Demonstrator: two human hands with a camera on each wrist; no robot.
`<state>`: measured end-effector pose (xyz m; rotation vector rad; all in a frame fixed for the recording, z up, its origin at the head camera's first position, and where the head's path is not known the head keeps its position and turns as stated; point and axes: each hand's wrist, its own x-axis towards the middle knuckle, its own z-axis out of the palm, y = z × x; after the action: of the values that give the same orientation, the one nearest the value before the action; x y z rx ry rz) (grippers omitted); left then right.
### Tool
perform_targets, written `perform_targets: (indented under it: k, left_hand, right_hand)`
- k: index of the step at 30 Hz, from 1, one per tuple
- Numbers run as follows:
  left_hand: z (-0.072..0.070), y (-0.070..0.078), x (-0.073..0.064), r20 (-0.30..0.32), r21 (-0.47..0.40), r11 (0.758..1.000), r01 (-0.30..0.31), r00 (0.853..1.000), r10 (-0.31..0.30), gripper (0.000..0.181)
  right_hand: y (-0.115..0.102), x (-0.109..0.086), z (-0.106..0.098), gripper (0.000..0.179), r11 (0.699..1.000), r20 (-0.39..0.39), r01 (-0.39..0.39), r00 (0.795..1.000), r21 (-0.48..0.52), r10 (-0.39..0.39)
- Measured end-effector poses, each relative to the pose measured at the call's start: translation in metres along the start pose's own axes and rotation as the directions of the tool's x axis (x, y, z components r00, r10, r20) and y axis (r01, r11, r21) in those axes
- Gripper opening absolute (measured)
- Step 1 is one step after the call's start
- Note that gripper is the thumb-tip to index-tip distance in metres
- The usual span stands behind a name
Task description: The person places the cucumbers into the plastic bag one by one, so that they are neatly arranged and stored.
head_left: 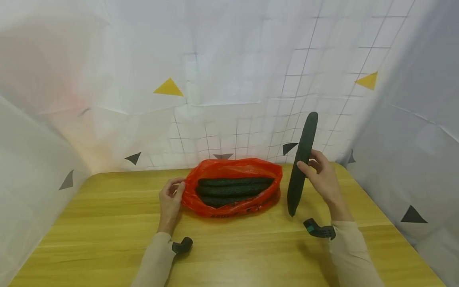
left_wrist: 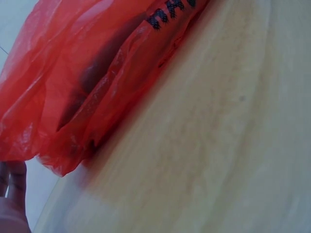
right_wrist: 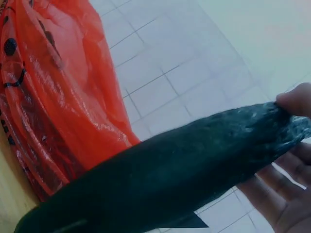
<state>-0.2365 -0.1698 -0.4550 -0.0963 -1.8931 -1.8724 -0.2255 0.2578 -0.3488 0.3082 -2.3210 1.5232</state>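
My right hand (head_left: 324,177) pinches a long dark green cucumber (head_left: 303,159) between thumb and fingers, holding it nearly upright just right of the bag. In the right wrist view the cucumber (right_wrist: 160,165) looks glossy, as if in clear film near the fingers. A red plastic bag (head_left: 229,214) lies with its mouth spread wide on the table, and several cucumbers (head_left: 234,190) rest side by side inside. At the bag's left edge, my left hand (head_left: 171,203) pinches the rim between thumb and fingers. Black print shows on the red bag (left_wrist: 116,73) in the left wrist view.
The bag stands toward the far edge of a yellowish wooden table (head_left: 229,255). White sheeting (head_left: 229,79) with grid lines and yellow and dark triangles hangs behind and at both sides. Each wrist wears a small black camera (head_left: 183,246).
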Motion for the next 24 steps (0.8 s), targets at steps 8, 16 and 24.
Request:
perform_targets:
  k: [8,16,24]
  left_hand:
    - [0.001,-0.002,0.000,-0.014,-0.019,1.000,0.002,1.000,-0.003,0.022]
    - [-0.001,-0.001,0.000,0.010,-0.013,1.000,0.009,1.000,-0.009,0.023]
    - [0.001,0.000,0.000,-0.009,-0.010,1.000,0.014,1.000,-0.014,0.022]
  right_hand:
    - [-0.006,-0.001,-0.002,0.042,0.962,-0.061,0.075,0.996,0.264,-0.061]
    - [-0.009,0.001,0.004,0.038,0.861,-0.153,0.124,0.987,0.493,-0.055]
    - [-0.013,0.004,0.021,0.040,0.808,-0.256,0.147,0.967,0.571,0.005]
